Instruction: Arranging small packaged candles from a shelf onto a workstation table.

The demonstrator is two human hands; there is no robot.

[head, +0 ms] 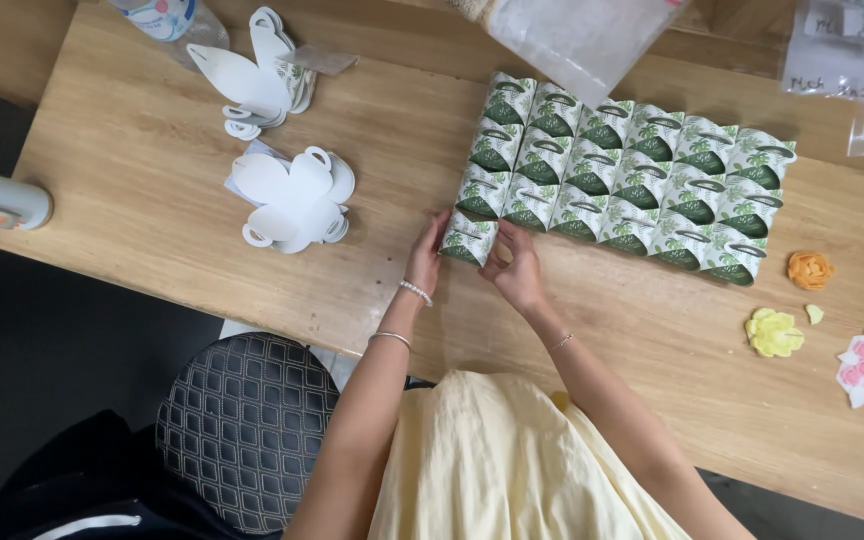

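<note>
A light wooden table (152,190) with a visible grain fills most of the view under soft, even light, while beside its near edge a stool with a dark quilted diamond-pattern seat (247,425) stands on a dark floor (42,350)
</note>
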